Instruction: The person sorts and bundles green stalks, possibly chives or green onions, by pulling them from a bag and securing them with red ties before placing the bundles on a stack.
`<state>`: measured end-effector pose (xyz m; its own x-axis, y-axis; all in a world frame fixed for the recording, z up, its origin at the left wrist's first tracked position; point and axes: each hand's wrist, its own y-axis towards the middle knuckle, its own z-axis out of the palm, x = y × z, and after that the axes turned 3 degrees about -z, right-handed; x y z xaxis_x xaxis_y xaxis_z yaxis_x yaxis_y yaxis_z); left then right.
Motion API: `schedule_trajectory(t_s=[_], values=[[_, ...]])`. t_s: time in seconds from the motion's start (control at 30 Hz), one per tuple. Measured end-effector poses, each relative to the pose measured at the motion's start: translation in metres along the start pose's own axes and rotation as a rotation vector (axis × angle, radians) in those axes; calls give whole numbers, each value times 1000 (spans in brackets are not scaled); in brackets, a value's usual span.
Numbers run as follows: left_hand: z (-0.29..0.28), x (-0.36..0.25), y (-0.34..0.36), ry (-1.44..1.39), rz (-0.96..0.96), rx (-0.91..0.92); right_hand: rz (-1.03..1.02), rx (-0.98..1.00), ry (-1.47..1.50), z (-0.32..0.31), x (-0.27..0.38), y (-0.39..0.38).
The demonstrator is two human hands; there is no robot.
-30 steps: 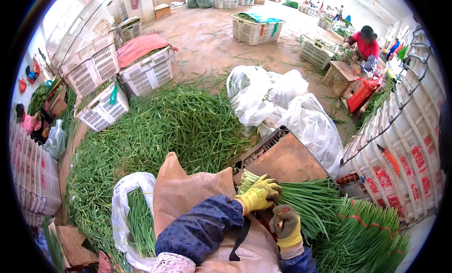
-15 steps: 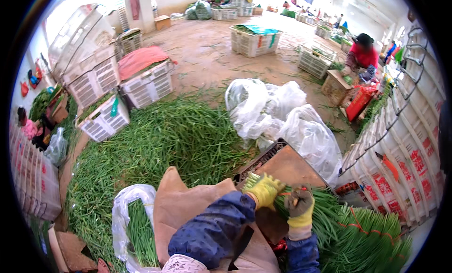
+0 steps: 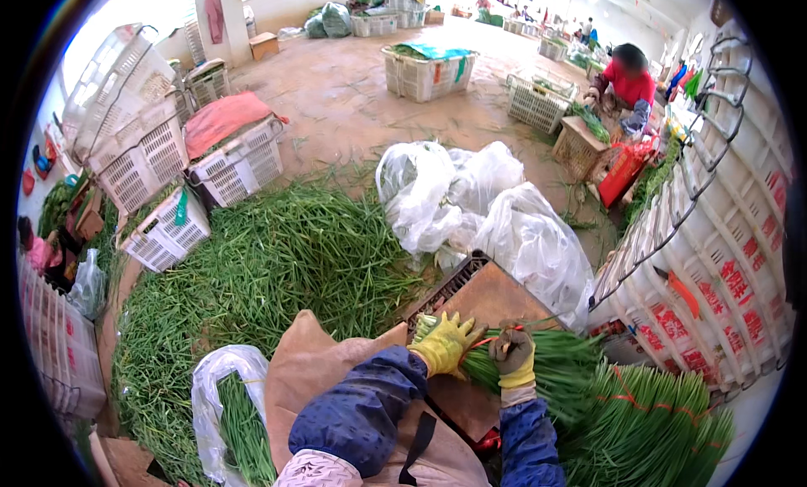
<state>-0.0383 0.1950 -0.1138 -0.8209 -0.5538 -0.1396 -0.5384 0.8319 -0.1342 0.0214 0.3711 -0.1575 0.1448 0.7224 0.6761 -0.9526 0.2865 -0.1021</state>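
While both hands work at the brown board (image 3: 496, 298), the left hand (image 3: 444, 344), in a yellow glove, is clamped around the cut end of a bundle of green stalks (image 3: 538, 365). Bundle lies across board's near edge, tips pointing right. Right hand (image 3: 514, 357), yellow glove w/ dark palm, is closed on the bundle just right of the left hand; a red band (image 3: 492, 340) runs between the 2 hands. Board sits on a dark crate (image 3: 445, 287). Tied stalk bundles (image 3: 647, 411) lie just right of the board. Loose greens (image 3: 261, 277) cover floor to the left; clear plastic bags (image 3: 487, 205) beyond the board's far edge. White crates (image 3: 714, 260) stacked at right. Another person in red (image 3: 629, 82) far off.
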Motion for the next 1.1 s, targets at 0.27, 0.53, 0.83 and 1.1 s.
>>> schedule_trajectory(t_s=[0.27,0.53,0.83,1.1], values=[[5,-5,0,1,37,-107,-83,48,-584,57,-2,-74],[35,-7,-1,-62,-21,-129,317,-174,-103,26,-38,-136],[47,-23,22,-99,14,-344,265,-105,-108,2,-29,-153],[0,3,-3,3,5,-122,11,-95,-176,17,-9,-136]])
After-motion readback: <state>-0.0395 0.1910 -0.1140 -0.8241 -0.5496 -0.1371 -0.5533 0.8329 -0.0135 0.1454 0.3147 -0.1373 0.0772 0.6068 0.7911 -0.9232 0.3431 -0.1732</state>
